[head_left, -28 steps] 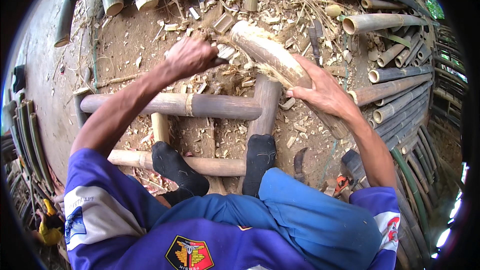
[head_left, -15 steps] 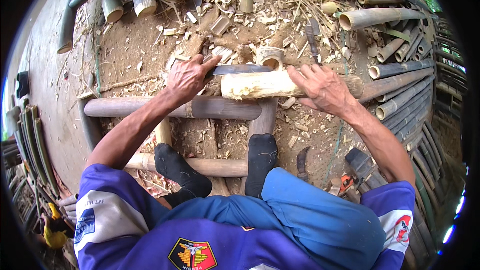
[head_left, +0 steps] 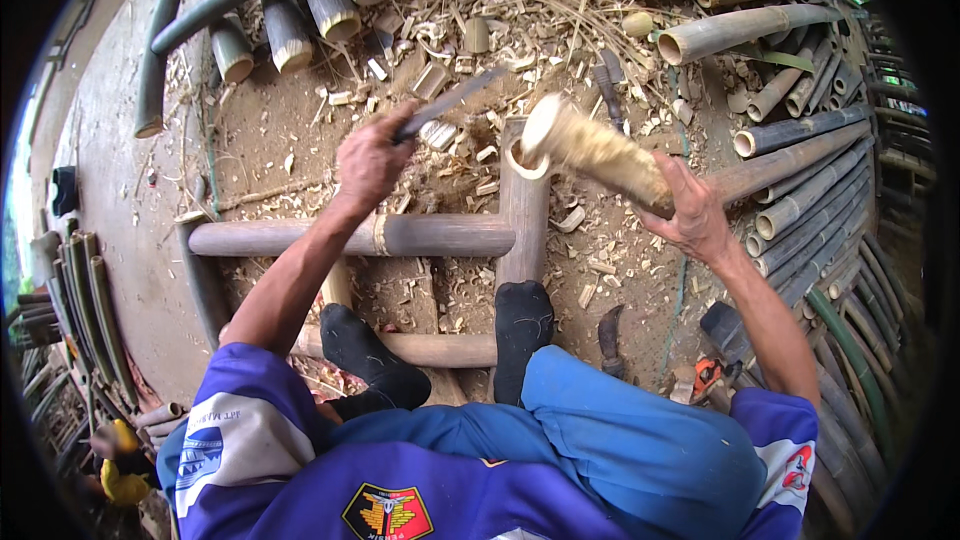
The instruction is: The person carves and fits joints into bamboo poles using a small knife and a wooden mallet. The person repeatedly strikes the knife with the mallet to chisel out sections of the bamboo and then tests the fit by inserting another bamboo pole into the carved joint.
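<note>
My left hand [head_left: 374, 162] is closed round the handle of a long knife [head_left: 458, 97], its blade slanting up and to the right, clear of the wood. In my right hand [head_left: 690, 208] is a thick bamboo piece [head_left: 605, 152], gripped at its near right end. Its pale, shaved surface is smeared by motion, and its cut end tilts up to the left. Just left of that end, an upright bamboo post [head_left: 523, 230] has a round opening near its top. A horizontal bamboo rail [head_left: 345, 237] joins the post below my left hand.
My feet in black socks [head_left: 523, 325] are by the frame's lower rail [head_left: 440, 350]. A curved blade [head_left: 611, 335] and an orange-and-black tool [head_left: 706, 376] lie at right. Another tool [head_left: 609, 90] lies among shavings. Bamboo poles [head_left: 780, 140] are stacked right, more [head_left: 330, 5] at upper left.
The knife has come off the bamboo piece and swung upward in my left hand. My right hand has lowered and tilted the piece, its cut end now raised near the post's opening.
</note>
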### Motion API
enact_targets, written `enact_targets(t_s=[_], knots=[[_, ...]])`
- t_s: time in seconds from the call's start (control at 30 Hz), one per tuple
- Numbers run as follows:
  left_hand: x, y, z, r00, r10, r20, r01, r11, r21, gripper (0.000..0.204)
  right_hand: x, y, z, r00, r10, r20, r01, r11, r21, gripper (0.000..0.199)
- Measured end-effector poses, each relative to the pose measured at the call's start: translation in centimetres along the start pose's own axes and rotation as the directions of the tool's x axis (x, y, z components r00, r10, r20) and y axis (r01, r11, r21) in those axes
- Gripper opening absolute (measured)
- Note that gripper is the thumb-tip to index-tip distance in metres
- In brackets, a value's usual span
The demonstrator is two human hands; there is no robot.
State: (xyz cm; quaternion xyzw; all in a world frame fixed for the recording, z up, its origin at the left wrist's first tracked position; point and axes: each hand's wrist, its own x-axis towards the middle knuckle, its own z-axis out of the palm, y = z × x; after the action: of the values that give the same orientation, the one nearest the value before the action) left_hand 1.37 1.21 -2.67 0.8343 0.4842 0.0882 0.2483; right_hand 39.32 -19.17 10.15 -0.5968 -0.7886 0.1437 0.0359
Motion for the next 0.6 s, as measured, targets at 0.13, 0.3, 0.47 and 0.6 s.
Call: enact_targets(t_s=[0.13, 0.3, 0.47, 0.6], knots=[[1.9, -3.5, -3.8, 0.982, -0.189, -0.005, 0.186, 0.957, 0.223, 0.082, -0.3, 0.3, 4.9, 0.741, 0.659, 0.132, -0.627, 0.608, 0.486, 0.082], [5.7, -0.5, -13.0, 0.991, 0.133, 0.019, -0.12, 0.811, 0.573, 0.082, -0.4, 1.3, 8.7, 0.739, 0.329, -0.588, -0.482, 0.867, -0.122, 0.066], [8.5, 5.5, -23.2, 0.816, -0.098, 0.57, -0.247, 0.832, 0.497, 0.04, -8.3, -5.7, 9.9, 0.77, 0.602, 0.212, -0.637, 0.745, 0.199, 0.024], [6.1, 6.3, -22.1, 0.85, 0.032, 0.526, -0.283, 0.871, 0.403, 0.028, -17.4, -11.3, 13.4, 0.626, 0.582, 0.518, -0.665, 0.746, -0.034, 0.03]])
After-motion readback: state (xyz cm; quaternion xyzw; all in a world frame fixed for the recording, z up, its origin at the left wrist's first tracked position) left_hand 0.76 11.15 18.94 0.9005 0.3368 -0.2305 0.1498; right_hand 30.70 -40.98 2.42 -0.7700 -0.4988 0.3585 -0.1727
